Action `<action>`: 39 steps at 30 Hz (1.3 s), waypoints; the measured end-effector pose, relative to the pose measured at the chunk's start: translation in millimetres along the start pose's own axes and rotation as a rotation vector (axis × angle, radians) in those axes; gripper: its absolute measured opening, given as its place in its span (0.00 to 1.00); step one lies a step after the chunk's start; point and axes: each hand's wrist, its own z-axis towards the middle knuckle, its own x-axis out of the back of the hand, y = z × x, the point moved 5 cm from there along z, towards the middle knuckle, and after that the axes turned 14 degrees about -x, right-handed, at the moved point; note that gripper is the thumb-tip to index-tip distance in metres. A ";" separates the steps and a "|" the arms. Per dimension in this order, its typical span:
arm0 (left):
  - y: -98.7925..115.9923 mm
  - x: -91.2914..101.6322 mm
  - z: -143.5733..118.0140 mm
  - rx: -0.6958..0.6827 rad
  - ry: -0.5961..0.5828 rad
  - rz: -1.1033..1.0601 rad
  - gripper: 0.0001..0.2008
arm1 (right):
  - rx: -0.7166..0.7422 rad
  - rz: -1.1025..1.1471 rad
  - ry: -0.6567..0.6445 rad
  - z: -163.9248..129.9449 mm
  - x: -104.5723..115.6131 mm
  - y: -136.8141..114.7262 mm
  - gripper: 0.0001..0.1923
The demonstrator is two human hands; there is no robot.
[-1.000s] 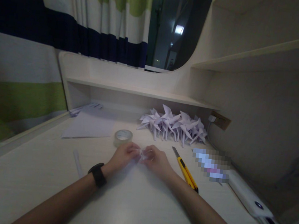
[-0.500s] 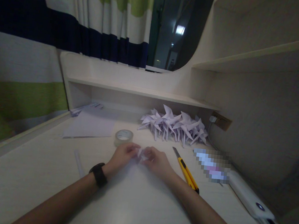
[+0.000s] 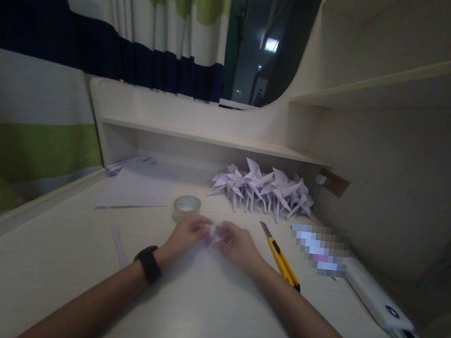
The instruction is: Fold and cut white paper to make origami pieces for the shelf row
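A small folded piece of white paper [image 3: 213, 234] is pinched between my two hands over the middle of the desk. My left hand [image 3: 188, 235], with a dark watch on its wrist, grips the paper's left side. On the other side, the fingers of my right hand [image 3: 237, 242] are closed on it too. Most of the paper's shape is hidden by my fingers. Just behind my left hand lies a roll of clear tape [image 3: 187, 206]. A yellow utility knife [image 3: 283, 261] with its blade out rests to the right of my right hand.
Several white paper pinwheels [image 3: 266, 187] are heaped at the back. White paper sheets [image 3: 137, 186] lie back left, and a thin white paper strip [image 3: 119, 246] is left of my wrist. On the right are a blurred-out phone [image 3: 318, 250] and a white power strip [image 3: 378, 295] with cables.
Almost nothing differs. My fingers have shifted very slightly on the paper; both hands stay in the same place.
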 end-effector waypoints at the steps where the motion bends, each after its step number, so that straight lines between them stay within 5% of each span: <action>1: 0.5 0.3 -0.1 0.001 0.002 0.004 0.09 | 0.001 -0.001 0.000 0.2 -0.4 0.5 0.12; 39: -3.5 -3.4 -3.3 0.012 -0.027 -0.049 0.11 | 0.005 -0.006 -0.005 0.5 -3.5 4.6 0.10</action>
